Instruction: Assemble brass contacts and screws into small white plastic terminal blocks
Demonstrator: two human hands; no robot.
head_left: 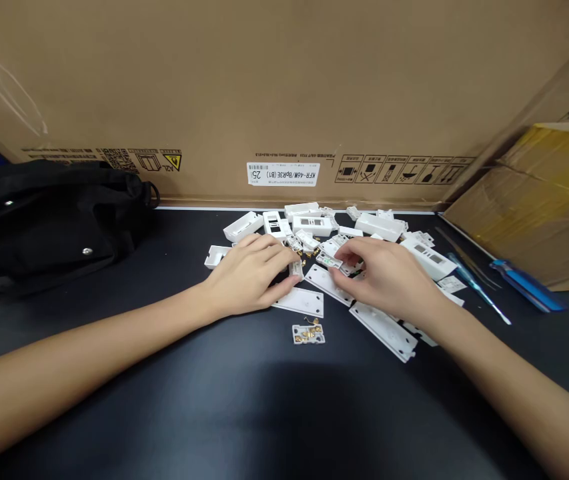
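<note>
My left hand [251, 273] reaches into a heap of white plastic switch or socket parts, thumb and fingertips closed around a small white plastic piece [295, 269]. Opposite it, my right hand [387, 273] pinches a small white plastic plate [329, 260] at its right end. Below the hands lies a small white terminal base [309, 334] with brass fittings. A flat white back plate [300, 302] is partly under my left thumb. Two more long plates, a near one [384, 330] and a far one [328, 283], slant beneath my right hand. Small brass bits [316, 253] are scattered between the hands.
White housings [311, 225] are heaped against a large cardboard box [284, 87]. A screwdriver [479, 287] and a blue-handled tool [529, 285] lie at right, beside a taped carton [529, 213]. A black bag [54, 223] occupies the left of the dark table [189, 407].
</note>
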